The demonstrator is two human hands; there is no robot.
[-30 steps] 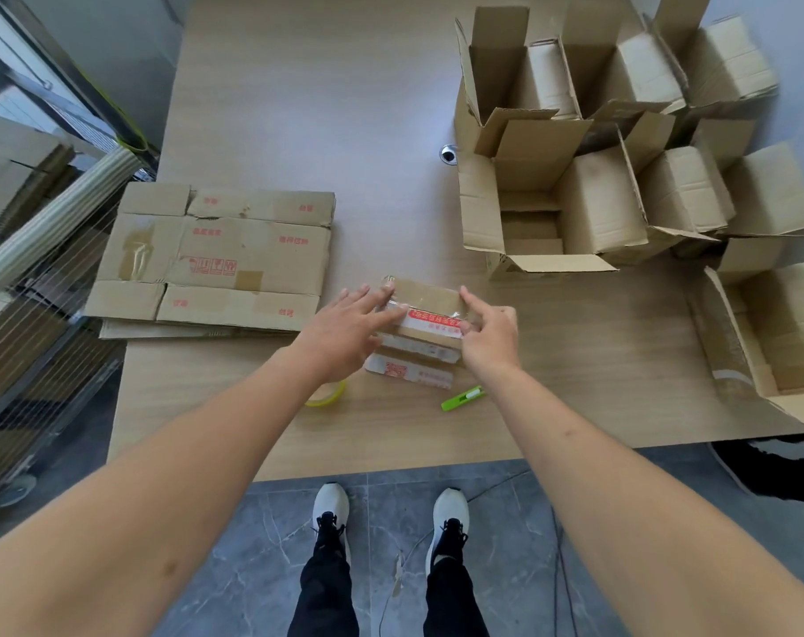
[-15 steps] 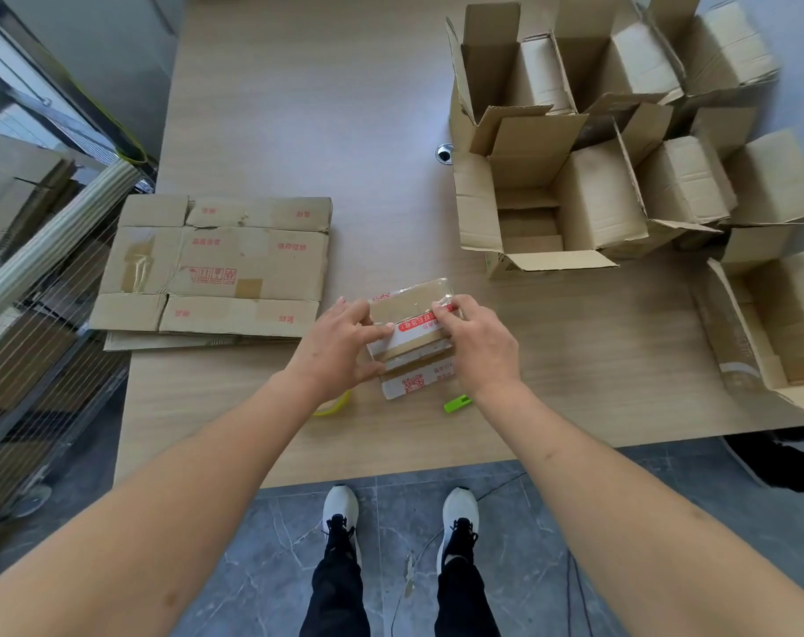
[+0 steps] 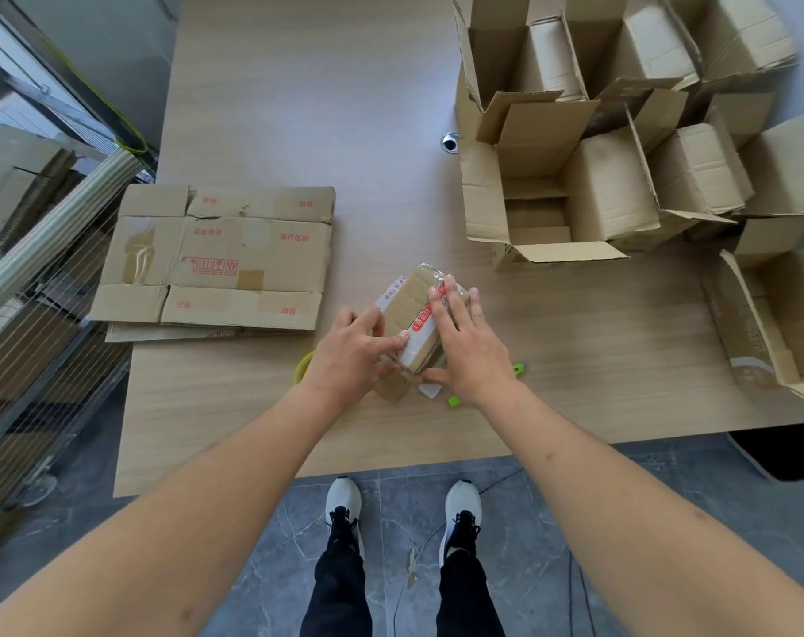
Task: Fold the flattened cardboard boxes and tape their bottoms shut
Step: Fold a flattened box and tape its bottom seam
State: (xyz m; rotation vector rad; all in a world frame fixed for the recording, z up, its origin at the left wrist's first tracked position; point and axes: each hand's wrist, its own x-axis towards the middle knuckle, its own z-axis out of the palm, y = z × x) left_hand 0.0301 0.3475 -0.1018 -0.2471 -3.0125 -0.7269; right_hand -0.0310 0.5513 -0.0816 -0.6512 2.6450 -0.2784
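I see a small cardboard box at the centre of the frame, on the wooden table, tilted with one end pointing toward the upper right. It bears shiny tape and a white strip with red print. My left hand grips the box's lower left side, fingers curled around its edge with the fingertips on the white strip. My right hand lies over the box's right side, fingers fairly straight and pressed flat along the top, thumb tucked under near the lower corner.

Just left of the left wrist a yellow tape roll peeks out on the table. Below the right hand lies a green tool, mostly hidden; I cannot tell what kind it is.

In the left half of the frame a stack of flattened boxes lies flat, well apart from the held box. In the upper right stands a cluster of opened boxes with flaps up, and another open box sits at the right edge. A round metal fitting is set in the table beside the cluster. At the bottom, white shoes stand on grey floor tiles.
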